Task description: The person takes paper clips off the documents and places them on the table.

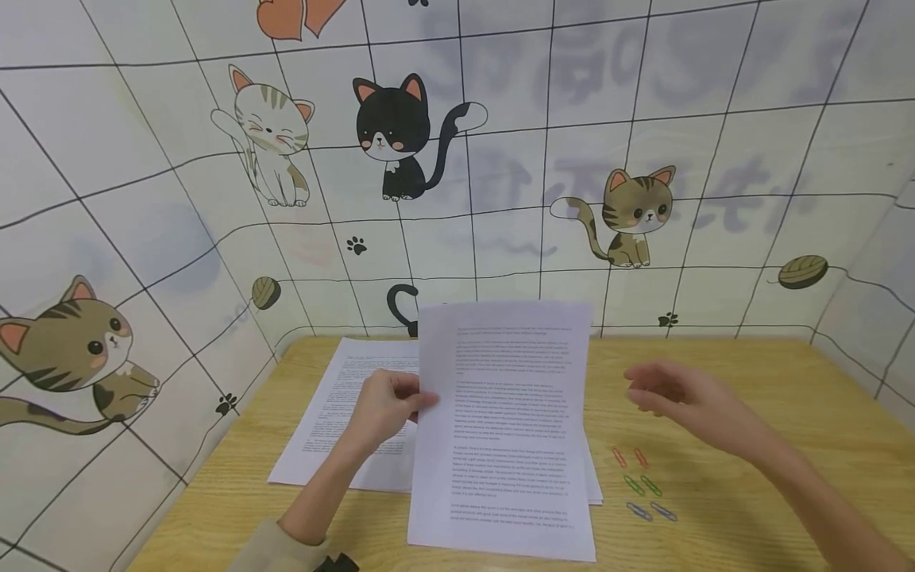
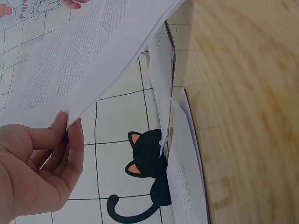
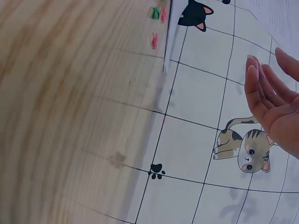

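Note:
My left hand (image 1: 384, 409) pinches the left edge of printed paper (image 1: 503, 429) between thumb and fingers, holding it upright above the table. Seen from the left wrist, the thumb lies on the printed face (image 2: 79, 60) and the other fingers are behind. To the right of the paper, my right hand (image 1: 675, 397) is raised over the table with loosely bent fingers and nothing in them. In the right wrist view this hand (image 3: 275, 98) stands apart from any paper. Below it lie red paper clips (image 1: 619, 457), green paper clips (image 1: 633, 485) and blue paper clips (image 1: 639, 512).
More printed sheets (image 1: 336, 429) lie flat on the wooden table (image 1: 715, 492) at left, partly behind the raised paper. Another sheet's corner (image 1: 594, 481) shows behind its right edge. A white wall covering (image 1: 500, 238) with cartoon cats closes off the table's back and sides.

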A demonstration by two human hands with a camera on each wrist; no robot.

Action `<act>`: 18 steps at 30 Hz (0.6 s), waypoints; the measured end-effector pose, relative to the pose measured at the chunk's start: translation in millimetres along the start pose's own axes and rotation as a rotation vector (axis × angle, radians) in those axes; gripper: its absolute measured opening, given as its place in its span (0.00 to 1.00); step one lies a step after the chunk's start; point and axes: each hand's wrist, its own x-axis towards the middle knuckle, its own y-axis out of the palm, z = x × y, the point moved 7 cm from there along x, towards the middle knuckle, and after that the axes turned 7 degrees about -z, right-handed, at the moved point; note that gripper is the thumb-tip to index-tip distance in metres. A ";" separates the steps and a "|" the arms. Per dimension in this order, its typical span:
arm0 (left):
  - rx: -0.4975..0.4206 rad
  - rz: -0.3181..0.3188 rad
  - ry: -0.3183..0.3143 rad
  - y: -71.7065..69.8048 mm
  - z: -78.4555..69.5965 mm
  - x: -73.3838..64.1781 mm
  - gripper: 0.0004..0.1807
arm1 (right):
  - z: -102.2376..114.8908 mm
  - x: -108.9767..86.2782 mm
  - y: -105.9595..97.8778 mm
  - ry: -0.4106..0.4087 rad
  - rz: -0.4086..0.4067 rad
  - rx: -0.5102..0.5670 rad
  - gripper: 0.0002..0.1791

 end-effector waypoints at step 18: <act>-0.039 0.006 -0.018 -0.9 1.5 1.4 0.05 | 22.6 28.5 39.5 -0.056 0.081 0.178 0.17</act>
